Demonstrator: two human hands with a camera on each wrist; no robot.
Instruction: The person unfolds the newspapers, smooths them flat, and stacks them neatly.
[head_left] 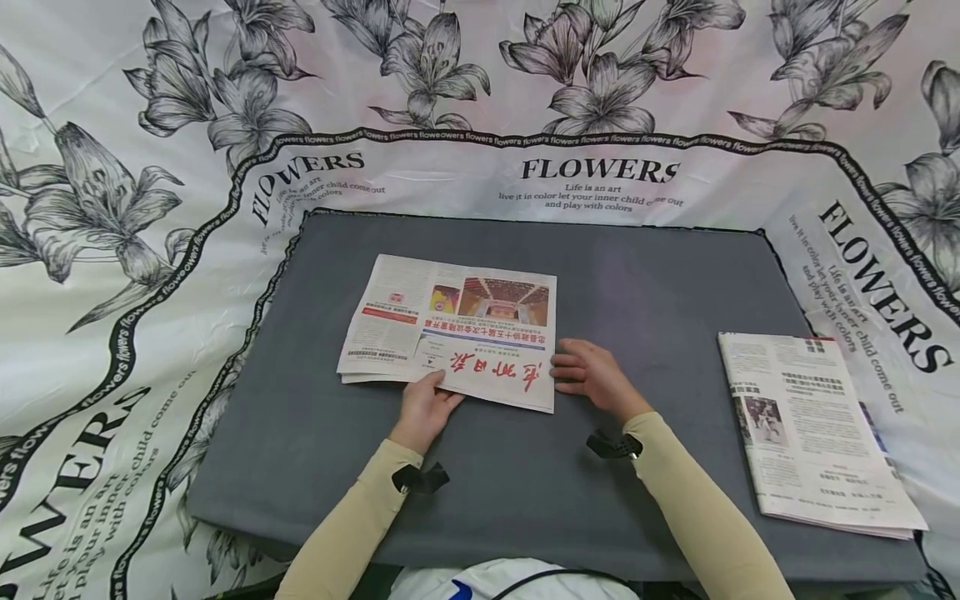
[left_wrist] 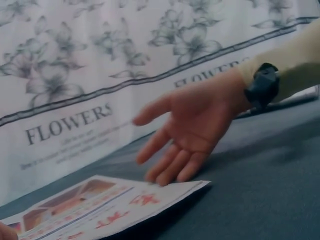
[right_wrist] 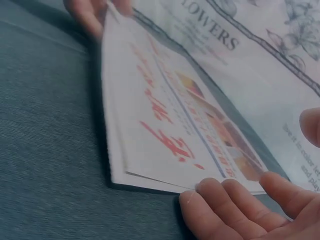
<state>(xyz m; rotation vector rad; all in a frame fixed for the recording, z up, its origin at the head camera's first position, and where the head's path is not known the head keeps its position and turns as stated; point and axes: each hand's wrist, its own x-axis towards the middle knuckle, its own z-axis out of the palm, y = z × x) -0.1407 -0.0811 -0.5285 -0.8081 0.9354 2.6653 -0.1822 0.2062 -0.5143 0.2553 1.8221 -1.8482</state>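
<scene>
A folded newspaper (head_left: 487, 333) with red headline characters and a colour photo lies on the grey table, upside down in the head view. My left hand (head_left: 425, 410) pinches its near edge, thumb on top and the other fingers partly hidden beneath. In the right wrist view, that near edge of the newspaper (right_wrist: 145, 100) is lifted a little where the left hand (right_wrist: 92, 12) grips it. My right hand (head_left: 596, 379) is at the right edge, its fingers (right_wrist: 230, 200) extended and fingertips right at the paper, palm turned toward it in the left wrist view.
A thicker stack of folded newspapers (head_left: 821, 433) lies at the table's right edge. The grey tabletop (head_left: 660, 283) stretches beyond and between the papers. A white cloth printed with black flowers (head_left: 600, 92) surrounds the table's back and sides.
</scene>
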